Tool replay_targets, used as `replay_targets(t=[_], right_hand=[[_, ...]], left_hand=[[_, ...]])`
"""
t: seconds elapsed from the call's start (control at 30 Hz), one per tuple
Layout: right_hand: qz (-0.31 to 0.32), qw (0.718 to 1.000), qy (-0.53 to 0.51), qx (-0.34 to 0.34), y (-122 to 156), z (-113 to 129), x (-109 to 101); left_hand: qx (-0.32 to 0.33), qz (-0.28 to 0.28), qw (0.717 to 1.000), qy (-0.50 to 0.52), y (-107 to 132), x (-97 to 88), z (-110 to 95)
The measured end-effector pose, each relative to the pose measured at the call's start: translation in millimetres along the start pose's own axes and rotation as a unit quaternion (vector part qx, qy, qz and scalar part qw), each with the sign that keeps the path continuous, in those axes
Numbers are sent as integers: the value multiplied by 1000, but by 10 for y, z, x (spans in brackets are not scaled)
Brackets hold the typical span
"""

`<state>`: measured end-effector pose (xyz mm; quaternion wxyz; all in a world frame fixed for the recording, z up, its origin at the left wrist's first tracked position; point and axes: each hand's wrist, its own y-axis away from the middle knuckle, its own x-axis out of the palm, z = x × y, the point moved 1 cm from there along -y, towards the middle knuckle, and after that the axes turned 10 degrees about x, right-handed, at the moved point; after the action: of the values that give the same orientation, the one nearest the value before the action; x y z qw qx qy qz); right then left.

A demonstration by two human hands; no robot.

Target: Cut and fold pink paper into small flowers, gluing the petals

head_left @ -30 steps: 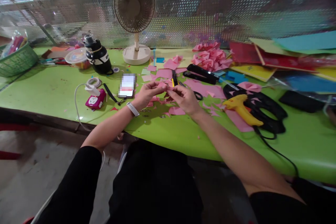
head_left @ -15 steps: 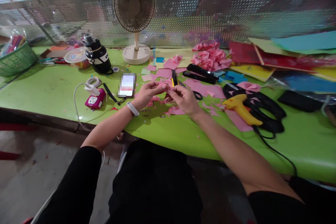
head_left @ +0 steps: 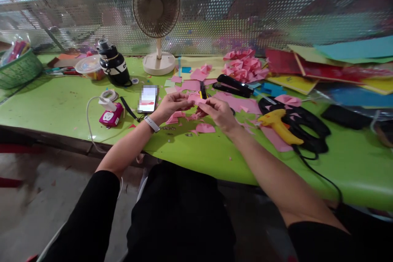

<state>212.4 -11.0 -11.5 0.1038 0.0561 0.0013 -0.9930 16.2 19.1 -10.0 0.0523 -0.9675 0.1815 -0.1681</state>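
Observation:
Over the green table [head_left: 55, 106], my left hand [head_left: 172, 104] and my right hand [head_left: 218, 112] pinch a small piece of pink paper [head_left: 195, 98] between their fingertips. Both hands have their fingers closed on it, just above the tabletop. Pink paper scraps [head_left: 205, 128] lie under and around the hands. A yellow and black utility knife [head_left: 203, 90] lies just behind the fingers. A watch band is on my left wrist.
A yellow glue gun [head_left: 278, 125] with black cable lies right of my hands. A black stapler [head_left: 233, 85], folded pink paper flowers [head_left: 244, 65], coloured card sheets [head_left: 337, 65], a phone [head_left: 147, 98], a pink socket [head_left: 110, 116], a black bottle [head_left: 113, 64], a fan [head_left: 157, 16] and a green basket [head_left: 18, 69] stand around.
Both hands rose slightly and shifted a little away from me while keeping hold of the pink paper; the fingers worked at it. The view tipped slightly.

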Motion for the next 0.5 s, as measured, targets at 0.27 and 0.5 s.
replay_targets(t=[0.27, 0.5], right_hand=[[-14, 999, 20, -27, -34, -19, 55], [-45, 999, -4, -15, -61, -47, -127]], left_hand=[[20, 0, 1000, 8, -24, -34, 113], [52, -43, 998, 11, -67, -118, 12]])
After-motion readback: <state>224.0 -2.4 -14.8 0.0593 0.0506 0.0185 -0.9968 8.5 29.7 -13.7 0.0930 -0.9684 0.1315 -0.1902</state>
